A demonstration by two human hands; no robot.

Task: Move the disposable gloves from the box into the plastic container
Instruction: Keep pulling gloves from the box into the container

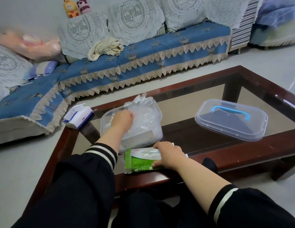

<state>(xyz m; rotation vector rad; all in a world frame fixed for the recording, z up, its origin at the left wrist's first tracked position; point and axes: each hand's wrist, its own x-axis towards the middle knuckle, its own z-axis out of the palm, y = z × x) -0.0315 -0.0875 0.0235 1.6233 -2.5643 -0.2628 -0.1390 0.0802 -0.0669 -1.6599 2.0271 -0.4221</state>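
A green and white glove box lies on its side at the table's near edge. My right hand rests on top of it, fingers curled over the far edge and thumb against the front. Just behind stands the clear plastic container, open at the top. My left hand is over the container and grips a bunch of clear disposable gloves that stick up above its rim. More clear gloves show through the box's top opening.
The container's clear lid with a blue handle lies to the right on the glass table. A blue and white tissue pack sits at the table's far left corner. A blue sofa runs behind the table.
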